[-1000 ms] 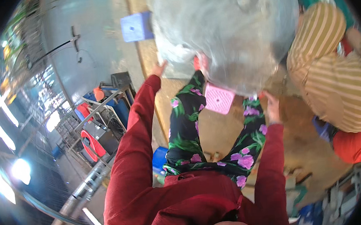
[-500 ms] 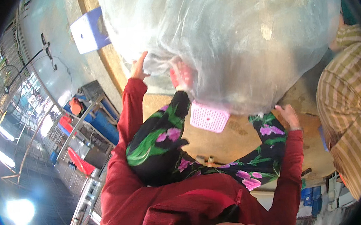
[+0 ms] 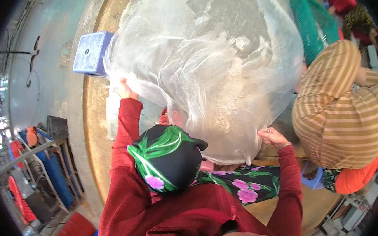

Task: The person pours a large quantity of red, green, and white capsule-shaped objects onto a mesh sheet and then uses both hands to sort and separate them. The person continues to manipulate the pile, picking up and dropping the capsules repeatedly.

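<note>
Spread over the floor before me is a large translucent whitish sheet (image 3: 222, 89), which looks like fine netting; whether it is mesh or film is hard to tell. My left hand (image 3: 125, 88) closes on its gathered near-left edge, close to the bluish stool. On the near-right side my right hand (image 3: 272, 137) is closed, thumb and finger pinched at the border of the same sheet. Between the hands the sheet lies in loose folds and hides part of my feet. My knees, in black flowered trousers (image 3: 165, 159), are bent below it.
A bluish-purple plastic stool (image 3: 91, 53) touches the sheet's left side. A person in striped clothing (image 3: 328, 104) sits close on the right, beside a green basket (image 3: 316, 25). Part of a pink stool (image 3: 206, 166) shows under the sheet. A metal rack (image 3: 43, 163) stands at left.
The sheet has sunk from a billowing shape and lies flatter. My left hand has closed on its edge and moved left and down; my right hand has shifted left and down.
</note>
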The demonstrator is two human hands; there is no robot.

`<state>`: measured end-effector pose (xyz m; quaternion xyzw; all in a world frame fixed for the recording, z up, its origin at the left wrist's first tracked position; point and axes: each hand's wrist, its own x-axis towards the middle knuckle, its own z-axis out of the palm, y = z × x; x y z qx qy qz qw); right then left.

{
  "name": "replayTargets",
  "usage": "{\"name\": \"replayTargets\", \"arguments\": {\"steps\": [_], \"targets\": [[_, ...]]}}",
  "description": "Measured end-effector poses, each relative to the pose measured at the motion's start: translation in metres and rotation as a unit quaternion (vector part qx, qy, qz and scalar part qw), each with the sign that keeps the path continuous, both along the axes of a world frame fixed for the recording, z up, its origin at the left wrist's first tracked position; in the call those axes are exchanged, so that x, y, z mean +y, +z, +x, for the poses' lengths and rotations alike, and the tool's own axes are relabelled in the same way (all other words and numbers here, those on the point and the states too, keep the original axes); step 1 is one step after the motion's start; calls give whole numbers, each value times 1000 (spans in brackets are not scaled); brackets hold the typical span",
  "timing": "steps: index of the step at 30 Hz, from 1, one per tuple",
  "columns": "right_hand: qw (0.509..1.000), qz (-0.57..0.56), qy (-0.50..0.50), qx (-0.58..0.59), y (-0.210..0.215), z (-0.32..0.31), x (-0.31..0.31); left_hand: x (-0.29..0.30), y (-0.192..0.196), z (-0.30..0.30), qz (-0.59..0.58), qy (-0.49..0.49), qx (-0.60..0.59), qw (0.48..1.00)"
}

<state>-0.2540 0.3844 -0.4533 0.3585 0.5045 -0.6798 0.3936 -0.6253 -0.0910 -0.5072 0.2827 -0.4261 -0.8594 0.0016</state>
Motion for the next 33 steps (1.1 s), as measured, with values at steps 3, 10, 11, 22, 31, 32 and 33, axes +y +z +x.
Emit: {"name": "replayTargets", "arguments": {"steps": [3, 10, 11, 22, 31, 32, 33], "targets": [[963, 76, -204, 157, 46, -21, -10, -27, 115, -16, -97, 2, 157, 983], [768, 74, -529, 354, 118, 12, -2, 15, 288, 42, -419, -160, 324, 833], [770, 49, -523, 361, 115, 19, 2, 10, 294, 47, -490, -159, 337, 788], [884, 229, -197, 356, 182, -2, -17, -77, 248, 82, -370, -186, 159, 896], [862, 192, -220, 415, 190, -37, -6, -44, 258, 69, -131, -91, 223, 962], [864, 186, -190, 428, 182, -39, 5, -43, 260, 68, -104, -61, 236, 964], [868, 170, -181, 431, 186, -44, 4, -45, 250, 64, -81, -38, 244, 966]]}}
